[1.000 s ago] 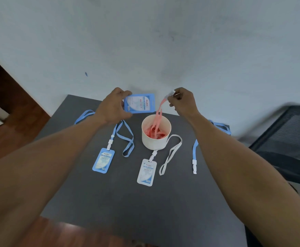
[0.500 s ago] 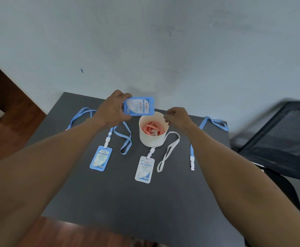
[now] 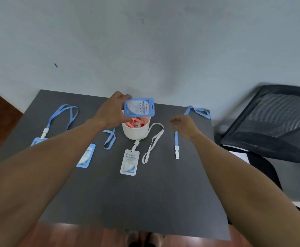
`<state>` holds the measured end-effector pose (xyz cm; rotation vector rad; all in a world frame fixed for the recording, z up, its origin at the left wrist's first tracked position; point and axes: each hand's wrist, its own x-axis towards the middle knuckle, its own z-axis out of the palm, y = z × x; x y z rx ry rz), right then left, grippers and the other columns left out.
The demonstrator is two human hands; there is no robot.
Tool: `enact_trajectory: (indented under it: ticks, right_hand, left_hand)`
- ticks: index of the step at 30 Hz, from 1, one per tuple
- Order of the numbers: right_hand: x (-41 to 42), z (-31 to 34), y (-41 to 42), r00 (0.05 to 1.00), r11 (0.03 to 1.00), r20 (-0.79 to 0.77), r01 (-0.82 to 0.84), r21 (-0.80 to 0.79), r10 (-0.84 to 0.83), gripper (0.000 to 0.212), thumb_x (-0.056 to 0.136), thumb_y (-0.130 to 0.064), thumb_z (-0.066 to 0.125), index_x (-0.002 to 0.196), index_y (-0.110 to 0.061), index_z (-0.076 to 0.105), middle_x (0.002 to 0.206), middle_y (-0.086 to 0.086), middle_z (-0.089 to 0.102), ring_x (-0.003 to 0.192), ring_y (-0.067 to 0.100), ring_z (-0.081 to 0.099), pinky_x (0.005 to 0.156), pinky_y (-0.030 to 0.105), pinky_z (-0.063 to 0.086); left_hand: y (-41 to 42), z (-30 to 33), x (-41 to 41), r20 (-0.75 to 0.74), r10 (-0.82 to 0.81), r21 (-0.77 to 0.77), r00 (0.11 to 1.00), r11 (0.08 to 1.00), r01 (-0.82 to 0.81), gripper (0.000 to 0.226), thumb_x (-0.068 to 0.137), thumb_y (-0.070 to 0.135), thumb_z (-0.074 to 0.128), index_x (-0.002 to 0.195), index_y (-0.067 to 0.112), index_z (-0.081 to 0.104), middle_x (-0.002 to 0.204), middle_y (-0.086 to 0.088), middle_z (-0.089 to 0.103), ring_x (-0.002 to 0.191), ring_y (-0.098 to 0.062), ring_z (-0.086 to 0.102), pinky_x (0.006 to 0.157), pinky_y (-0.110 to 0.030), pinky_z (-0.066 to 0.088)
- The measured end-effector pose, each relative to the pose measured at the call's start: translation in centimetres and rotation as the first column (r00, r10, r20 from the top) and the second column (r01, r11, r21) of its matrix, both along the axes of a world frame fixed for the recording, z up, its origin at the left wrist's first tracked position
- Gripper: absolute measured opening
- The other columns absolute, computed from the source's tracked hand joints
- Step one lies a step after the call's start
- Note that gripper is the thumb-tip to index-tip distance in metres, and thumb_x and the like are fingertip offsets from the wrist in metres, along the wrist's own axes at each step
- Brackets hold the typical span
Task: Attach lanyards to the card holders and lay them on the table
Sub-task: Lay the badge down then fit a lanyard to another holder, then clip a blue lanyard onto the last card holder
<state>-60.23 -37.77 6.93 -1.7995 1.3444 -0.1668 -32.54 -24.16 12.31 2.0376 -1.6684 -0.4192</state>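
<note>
My left hand [image 3: 111,111] holds a blue card holder [image 3: 139,107] in the air above a white cup [image 3: 136,131] with pink lanyards [image 3: 136,121] inside. My right hand [image 3: 184,124] hovers empty, fingers loosely curled, right of the cup and just above a loose blue lanyard [image 3: 177,139] with a white clip. A white card holder [image 3: 130,162] with a white lanyard [image 3: 153,141] lies in front of the cup. Two blue card holders with blue lanyards lie at the left, one [image 3: 86,155] partly under my left arm, the other [image 3: 38,139] farther left.
The dark grey table [image 3: 145,198] stands against a pale wall. A black mesh chair [image 3: 270,122] stands at the right, close to the table's right edge. Wooden floor shows at the left and below the near edge.
My right hand let the pink lanyard drop back into the cup and moved right, over the loose blue lanyard. My left hand brought the blue card holder over the cup.
</note>
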Motion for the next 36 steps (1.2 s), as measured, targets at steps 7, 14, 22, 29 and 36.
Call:
enact_trajectory:
  ticks: [7,14,22,29,36]
  right_hand:
    - [-4.9,-6.1,0.8,0.971,0.988,-0.186,-0.149,0.026,0.152,0.039,0.088,0.010,0.063,0.118,-0.012,0.074,0.118,0.013,0.069,0.106,0.026,0.069,0.087,0.030,0.054]
    - [-6.9,-9.4,1.6,0.896,0.937,-0.281,-0.349,0.029,0.343,0.040,0.094,0.010,0.054,0.104,-0.022,0.075,0.122,0.011,0.065,0.102,0.029,0.066,0.092,0.037,0.056]
    - [-8.0,-10.7,2.8,0.747,0.811,-0.457,-0.578,-0.088,0.483,0.041,0.101,-0.007,0.051,0.133,-0.030,0.063,0.116,0.010,0.051,0.102,0.036,0.057,0.087,0.047,0.054]
    - [-8.2,-10.5,2.5,0.760,0.809,-0.461,-0.571,-0.137,0.459,0.018,0.095,-0.009,0.062,0.105,-0.020,0.073,0.101,0.000,0.042,0.084,0.035,0.062,0.073,0.044,0.056]
    - [-8.1,-9.6,2.2,0.781,0.787,-0.421,-0.579,-0.211,0.461,0.008,0.086,-0.013,0.075,0.089,-0.020,0.073,0.101,0.001,0.058,0.100,0.025,0.054,0.079,0.039,0.048]
  left_hand:
    - [-0.7,-2.8,-4.0,-0.057,0.005,0.033,0.998,0.999,-0.003,0.078,0.073,0.031,0.088,0.141,0.021,0.051,0.123,0.000,0.050,0.095,-0.011,0.057,0.074,-0.018,0.050]
    - [-0.5,-4.5,-6.2,-0.024,0.014,0.088,1.000,0.996,-0.012,0.075,0.074,0.025,0.082,0.142,0.021,0.051,0.125,0.000,0.050,0.091,-0.012,0.057,0.081,-0.031,0.056]
    - [0.3,-6.0,-6.9,-0.034,0.018,0.111,0.999,0.994,-0.014,0.074,0.074,0.031,0.082,0.141,0.030,0.049,0.122,0.004,0.050,0.088,-0.002,0.057,0.075,-0.028,0.059]
    - [0.7,-6.0,-7.6,-0.045,0.020,0.101,0.999,0.995,-0.015,0.072,0.075,0.029,0.082,0.139,0.033,0.049,0.118,0.012,0.045,0.087,0.002,0.055,0.063,-0.011,0.045]
    - [0.4,-5.8,-7.8,-0.045,0.012,0.109,0.999,0.994,-0.007,0.076,0.077,0.028,0.082,0.144,0.029,0.047,0.121,0.009,0.045,0.090,-0.002,0.054,0.064,-0.010,0.045]
